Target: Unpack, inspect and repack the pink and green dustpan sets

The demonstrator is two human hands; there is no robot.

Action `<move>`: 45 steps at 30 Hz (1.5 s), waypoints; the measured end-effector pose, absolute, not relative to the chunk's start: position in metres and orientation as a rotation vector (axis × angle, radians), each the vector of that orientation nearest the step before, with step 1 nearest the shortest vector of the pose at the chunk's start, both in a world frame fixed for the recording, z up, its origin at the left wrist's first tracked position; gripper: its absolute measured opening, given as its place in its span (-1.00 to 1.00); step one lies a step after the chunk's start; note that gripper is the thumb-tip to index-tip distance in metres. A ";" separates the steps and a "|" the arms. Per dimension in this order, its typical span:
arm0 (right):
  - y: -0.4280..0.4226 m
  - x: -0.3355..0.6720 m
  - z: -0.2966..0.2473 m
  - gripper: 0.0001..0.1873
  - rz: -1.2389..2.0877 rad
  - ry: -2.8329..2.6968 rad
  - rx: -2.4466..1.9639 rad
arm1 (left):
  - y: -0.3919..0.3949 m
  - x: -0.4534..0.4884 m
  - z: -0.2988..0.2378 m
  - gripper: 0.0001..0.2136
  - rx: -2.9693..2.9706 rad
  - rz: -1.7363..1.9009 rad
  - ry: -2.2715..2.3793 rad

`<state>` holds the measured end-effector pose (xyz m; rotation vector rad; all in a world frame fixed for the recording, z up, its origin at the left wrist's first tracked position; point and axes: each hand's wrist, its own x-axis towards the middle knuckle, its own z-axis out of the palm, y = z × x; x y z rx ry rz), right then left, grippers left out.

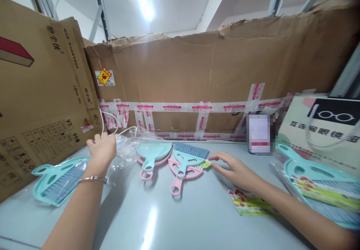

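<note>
My left hand (101,150) is closed on a clear plastic bag (128,146) at the back left of the grey table (168,220); a bracelet sits on that wrist. My right hand (233,169) lies flat with fingers stretched out, its fingertips touching a small yellow-green tag (205,164) at the edge of a teal brush (189,157). That brush rests on a pink brush (182,176). Just left of them a teal dustpan (153,152) lies on a pink dustpan (146,173).
A bagged teal dustpan and brush set (57,180) lies at the left. More bagged teal sets (315,175) sit at the right before a printed paper bag (323,130). A colourful card (249,205) lies under my right forearm. Taped cardboard walls (210,77) enclose the table.
</note>
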<state>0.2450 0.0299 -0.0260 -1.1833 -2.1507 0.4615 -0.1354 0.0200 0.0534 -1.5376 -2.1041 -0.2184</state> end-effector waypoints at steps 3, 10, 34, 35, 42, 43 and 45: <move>0.024 0.244 -0.022 -0.75 0.522 -2.094 -1.197 | 0.017 -0.097 0.056 -0.62 -1.744 -0.413 -1.826; 0.018 0.235 -0.026 -0.75 0.638 -2.075 -1.144 | 0.031 -0.041 0.006 -0.81 -2.361 -0.238 -1.643; -0.004 0.221 -0.013 -0.57 1.742 -1.658 -0.988 | 0.007 -0.024 0.026 -0.70 -2.915 -0.647 -0.979; -0.005 0.219 -0.014 -0.59 1.694 -1.670 -1.006 | 0.008 -0.023 0.024 -0.70 -2.915 -0.684 -0.978; -0.004 0.215 -0.019 -0.54 1.565 -1.387 -1.007 | 0.004 -0.015 0.022 -0.54 -2.754 -1.489 -1.708; -0.004 0.215 -0.018 -0.52 1.558 -1.378 -0.995 | 0.004 -0.016 0.022 -0.50 -2.790 -1.543 -1.915; -0.004 0.214 -0.017 -0.51 1.532 -1.407 -0.964 | 0.006 -0.018 0.022 -0.55 -2.962 -1.564 -2.237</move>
